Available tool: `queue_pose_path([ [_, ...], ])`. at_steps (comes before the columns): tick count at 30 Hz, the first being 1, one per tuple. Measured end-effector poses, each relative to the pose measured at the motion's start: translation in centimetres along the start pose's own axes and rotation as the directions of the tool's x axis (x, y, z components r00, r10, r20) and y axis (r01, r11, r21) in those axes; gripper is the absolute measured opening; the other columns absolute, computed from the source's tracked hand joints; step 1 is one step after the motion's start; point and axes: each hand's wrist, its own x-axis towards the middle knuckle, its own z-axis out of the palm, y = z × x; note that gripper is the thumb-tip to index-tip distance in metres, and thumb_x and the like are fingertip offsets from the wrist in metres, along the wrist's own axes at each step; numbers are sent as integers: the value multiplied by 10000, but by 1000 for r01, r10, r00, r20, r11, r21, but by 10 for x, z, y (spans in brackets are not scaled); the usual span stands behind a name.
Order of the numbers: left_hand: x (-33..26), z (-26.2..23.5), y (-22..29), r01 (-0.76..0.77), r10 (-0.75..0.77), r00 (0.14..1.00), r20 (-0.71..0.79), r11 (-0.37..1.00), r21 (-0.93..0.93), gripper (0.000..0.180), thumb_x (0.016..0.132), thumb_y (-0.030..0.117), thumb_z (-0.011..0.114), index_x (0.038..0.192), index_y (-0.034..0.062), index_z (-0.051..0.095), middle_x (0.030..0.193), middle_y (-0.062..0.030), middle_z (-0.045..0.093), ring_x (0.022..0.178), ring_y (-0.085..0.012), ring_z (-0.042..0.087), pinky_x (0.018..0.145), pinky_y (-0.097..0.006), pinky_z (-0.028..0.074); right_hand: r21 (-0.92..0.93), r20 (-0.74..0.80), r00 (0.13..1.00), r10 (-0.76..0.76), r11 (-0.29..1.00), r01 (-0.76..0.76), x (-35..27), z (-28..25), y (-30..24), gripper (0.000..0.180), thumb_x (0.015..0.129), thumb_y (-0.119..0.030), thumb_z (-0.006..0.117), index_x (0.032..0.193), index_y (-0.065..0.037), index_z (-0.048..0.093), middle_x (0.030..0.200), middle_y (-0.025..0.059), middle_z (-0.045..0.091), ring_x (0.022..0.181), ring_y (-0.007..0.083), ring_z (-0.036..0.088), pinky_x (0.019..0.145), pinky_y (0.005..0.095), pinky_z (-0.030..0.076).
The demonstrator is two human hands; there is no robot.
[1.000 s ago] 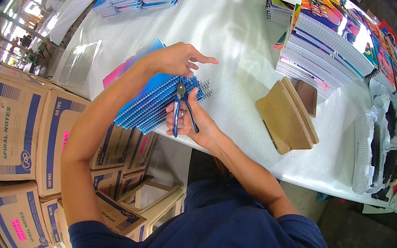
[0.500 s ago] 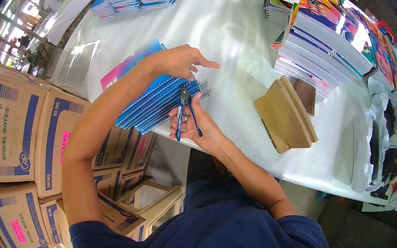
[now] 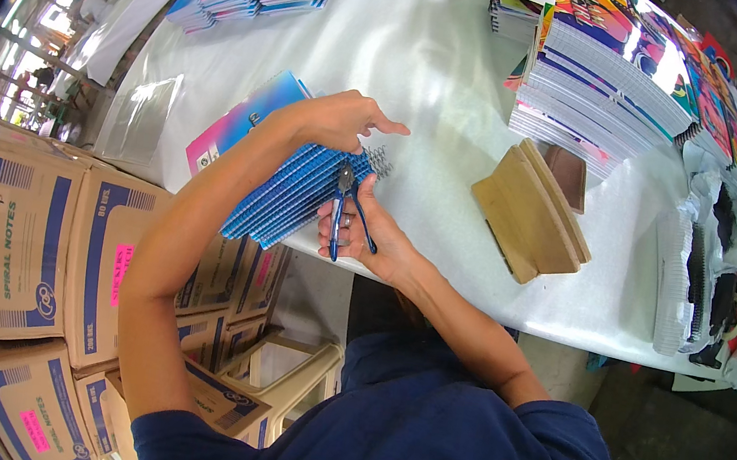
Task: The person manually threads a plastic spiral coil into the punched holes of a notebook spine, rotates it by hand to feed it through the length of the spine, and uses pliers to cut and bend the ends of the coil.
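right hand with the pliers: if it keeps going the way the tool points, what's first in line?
Likely the silver wire spiral of the fanned blue notebook stack: the blue-handled pliers in the right hand point up at it, nose nearly touching. Depth is unclear.

The left hand (image 3: 338, 120) is resting on top of a fanned stack of blue-covered spiral notebooks (image 3: 285, 194), which is lying at the near edge of the white-covered table (image 3: 426, 62). The right hand (image 3: 366, 234) is gripping blue-handled metal pliers (image 3: 344, 204), whose tips are touching the silver wire coil (image 3: 379, 160) at the stack's end. Right of the stack, apart from it, tan cardboard sheets (image 3: 531, 215) are leaning together. Beyond the stack, at the far right, tall piles of colourful-covered notebooks (image 3: 623, 68) are standing. Left of the stack, below the table, brown cardboard boxes with blue print (image 3: 26, 243) are standing in rows.
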Motion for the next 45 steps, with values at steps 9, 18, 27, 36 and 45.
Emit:
queue_pose_path([
  [9,13,4,-2,-1,-9,995,99,995,97,672,695,-89,667,1322,139,585,1192,-210,648,1096,-349,640,948,-390,525,93,267,961,65,991,-93,20,-38,6,778,854,-798,277,908,-76,560,725,38,476,647,176,479,629,338,450],
  [18,13,8,-4,-50,47,998,33,994,101,681,677,-84,653,1318,138,593,1117,-208,678,974,-339,681,880,-373,541,-10,-8,1000,12,1000,-12,-1,-10,0,771,874,-783,267,907,-71,561,709,29,453,629,168,459,613,340,437],
  [27,15,11,2,-45,47,999,-13,992,115,669,674,-79,629,1309,129,601,1132,-228,663,999,-363,667,861,-381,538,9,85,995,46,999,-47,11,-37,-1,784,878,-776,264,936,-57,574,745,46,503,671,187,515,686,362,482],
  [36,35,13,-6,-8,-9,986,169,995,99,561,723,-60,614,1269,72,618,1260,-181,615,1095,-363,628,926,-386,507,-44,-35,999,5,999,-7,-5,-26,0,839,875,-780,242,994,-25,588,830,83,582,779,228,603,789,419,525],
  [45,40,15,-8,-14,-22,968,252,990,139,474,753,15,646,1226,36,639,1334,-185,563,1141,-357,601,964,-374,480,74,3,1000,23,997,-23,3,-31,-6,756,877,-782,281,858,-66,522,668,16,393,582,151,385,577,308,379],
])
